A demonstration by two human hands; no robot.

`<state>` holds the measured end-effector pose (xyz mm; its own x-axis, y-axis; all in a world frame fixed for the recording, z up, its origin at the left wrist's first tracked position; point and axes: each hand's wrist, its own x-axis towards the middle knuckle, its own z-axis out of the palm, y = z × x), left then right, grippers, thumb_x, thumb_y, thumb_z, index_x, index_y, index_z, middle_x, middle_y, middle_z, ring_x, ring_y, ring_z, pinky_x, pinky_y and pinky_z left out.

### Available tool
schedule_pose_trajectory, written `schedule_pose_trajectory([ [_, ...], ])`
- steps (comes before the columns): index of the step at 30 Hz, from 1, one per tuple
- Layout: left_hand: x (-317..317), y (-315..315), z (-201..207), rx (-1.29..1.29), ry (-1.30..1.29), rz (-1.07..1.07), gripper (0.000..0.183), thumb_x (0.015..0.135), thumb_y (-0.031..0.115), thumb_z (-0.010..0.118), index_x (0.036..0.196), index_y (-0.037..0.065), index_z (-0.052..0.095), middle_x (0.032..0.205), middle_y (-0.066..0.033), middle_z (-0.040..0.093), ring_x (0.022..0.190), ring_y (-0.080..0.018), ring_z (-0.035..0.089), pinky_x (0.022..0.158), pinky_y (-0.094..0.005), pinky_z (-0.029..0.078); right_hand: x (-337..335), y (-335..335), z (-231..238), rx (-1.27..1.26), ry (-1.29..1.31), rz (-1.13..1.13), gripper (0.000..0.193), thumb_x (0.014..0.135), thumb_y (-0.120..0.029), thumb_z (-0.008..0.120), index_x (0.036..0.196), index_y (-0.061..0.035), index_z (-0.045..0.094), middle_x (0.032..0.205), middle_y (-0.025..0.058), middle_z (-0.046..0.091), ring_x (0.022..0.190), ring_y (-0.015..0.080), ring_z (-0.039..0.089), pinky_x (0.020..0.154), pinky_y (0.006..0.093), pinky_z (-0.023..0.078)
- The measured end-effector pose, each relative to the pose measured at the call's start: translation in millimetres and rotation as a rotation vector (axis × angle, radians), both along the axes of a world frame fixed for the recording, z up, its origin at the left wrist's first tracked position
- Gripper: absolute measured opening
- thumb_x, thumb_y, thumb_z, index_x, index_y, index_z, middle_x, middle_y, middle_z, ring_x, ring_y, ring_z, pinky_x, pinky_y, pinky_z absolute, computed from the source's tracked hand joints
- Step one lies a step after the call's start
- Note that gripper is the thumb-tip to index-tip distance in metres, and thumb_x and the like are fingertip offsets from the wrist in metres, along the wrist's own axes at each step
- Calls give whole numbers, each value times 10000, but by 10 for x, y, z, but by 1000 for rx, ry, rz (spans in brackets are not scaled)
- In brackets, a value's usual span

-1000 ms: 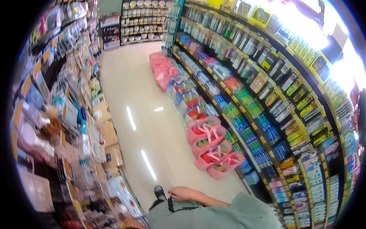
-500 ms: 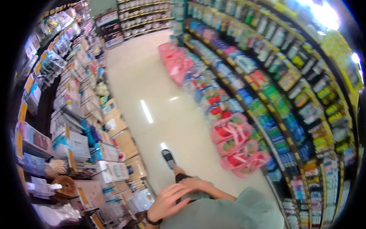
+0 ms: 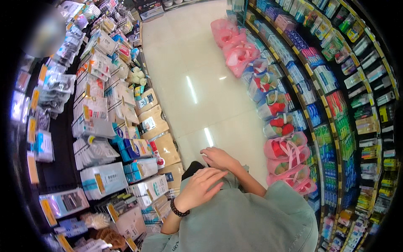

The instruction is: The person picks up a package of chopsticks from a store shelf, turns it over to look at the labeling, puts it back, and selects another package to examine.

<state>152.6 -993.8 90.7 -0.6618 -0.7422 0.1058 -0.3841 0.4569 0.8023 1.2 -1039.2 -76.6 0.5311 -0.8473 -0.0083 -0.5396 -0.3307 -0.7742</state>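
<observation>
My left hand (image 3: 202,187), with a dark beaded bracelet (image 3: 179,208) at the wrist, is held before my grey-green top (image 3: 235,218). Its fingers are stretched out, and nothing shows in them. Just beyond it, my right hand (image 3: 221,159) reaches across from the right with extended fingers, seemingly without a held object. A small pale spot at its fingertips is too small to make out. Neither hand touches the goods. On the left, the closest goods are flat tan packages (image 3: 172,173) and a white package (image 3: 156,187) on the shelving.
A pale tiled aisle (image 3: 189,54) runs ahead between two shelf rows. Hanging packets (image 3: 105,178) fill the left side. Along the right stand pink bags (image 3: 285,153) and clear bags (image 3: 268,105) at floor level, beside shelves of green boxes (image 3: 323,136) and other small goods.
The view has tilted down and shifted, so the bags and shelves sit further right in it. My shoe has gone out of sight. Both hands stay in front of my body, with fingers extended.
</observation>
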Motion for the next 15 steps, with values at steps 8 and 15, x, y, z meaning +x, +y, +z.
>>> schedule_pose_trajectory([
  [8,52,-1635,-255,-17,-27,-167,368,870,139,649,1224,54,596,1135,-104,608,1060,-288,567,897,-389,455,-195,-1292,-321,378,210,70,309,934,-201,490,1143,-7,611,990,208,632,922,383,602,823,459,477],
  [15,244,-3606,-563,-190,94,-17,253,814,9,657,1066,40,665,963,-99,675,918,-301,634,806,-379,496,-256,-2622,-530,363,245,-42,281,928,-208,457,1063,-41,638,996,226,663,926,415,625,815,491,498],
])
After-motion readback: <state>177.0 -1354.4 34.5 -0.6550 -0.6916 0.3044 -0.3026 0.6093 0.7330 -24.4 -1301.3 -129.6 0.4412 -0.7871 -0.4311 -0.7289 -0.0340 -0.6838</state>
